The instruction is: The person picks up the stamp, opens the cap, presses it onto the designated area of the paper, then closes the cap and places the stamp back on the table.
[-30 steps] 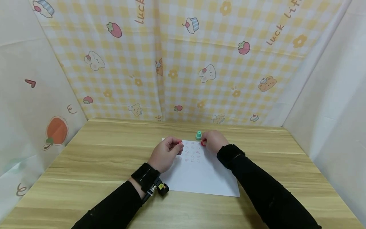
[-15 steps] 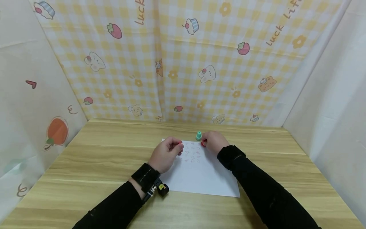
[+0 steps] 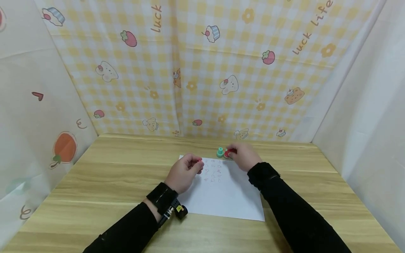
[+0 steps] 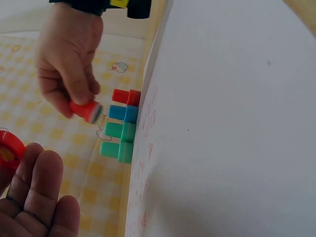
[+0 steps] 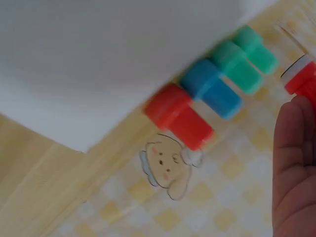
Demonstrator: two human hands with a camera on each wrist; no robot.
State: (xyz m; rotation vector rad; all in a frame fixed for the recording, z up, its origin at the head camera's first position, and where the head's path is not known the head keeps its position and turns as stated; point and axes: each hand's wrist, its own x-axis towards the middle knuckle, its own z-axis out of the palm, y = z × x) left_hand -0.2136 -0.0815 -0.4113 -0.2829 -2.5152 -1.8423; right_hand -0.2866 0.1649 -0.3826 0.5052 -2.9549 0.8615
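My right hand [image 3: 243, 154] pinches a red toy stamp [image 4: 87, 111] just over the far edge of a white sheet of paper [image 3: 221, 200]; the stamp's grey face shows, tilted. Between the fingertips of my left hand [image 3: 184, 172], over the paper's left part, is a round red cap [image 4: 10, 148] with a yellow patch. Small red printed marks [image 3: 213, 171] run in rows on the paper's far half. Along its far edge stand a red stamp [image 5: 180, 116], a blue stamp [image 5: 211, 88] and two green stamps [image 5: 236, 66], mostly hidden behind the right hand in the head view.
A wooden table [image 3: 110, 196] bears the paper. Behind it rises a yellow checked cloth [image 3: 202, 88] with cartoon prints, and white cloths [image 3: 364, 116] close off both sides. A small camera [image 3: 181, 212] is strapped at the left wrist.
The right hand has lifted from the paper and shifted slightly right, tilting the red stamp so its underside shows. The left hand keeps its hold in nearly the same place. The head view has tipped slightly.
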